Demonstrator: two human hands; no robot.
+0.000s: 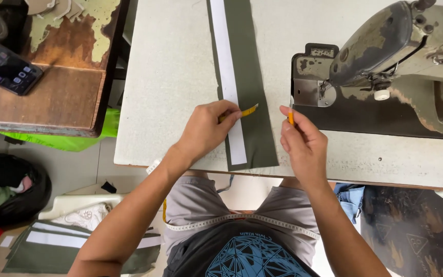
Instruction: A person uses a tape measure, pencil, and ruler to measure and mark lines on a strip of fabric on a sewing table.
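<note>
A long olive-green fabric strip with a white band along it lies on the pale sewing table. My left hand pinches the end of a yellow measuring tape laid across the strip near its front end. My right hand hovers just right of the strip, gripping a small orange-yellow marking stick upright. The tape's other part drapes over my lap.
A worn industrial sewing machine stands at the right of the table. At left, a wooden stand carries a phone. On the floor are a black bin of cloth and more green strips.
</note>
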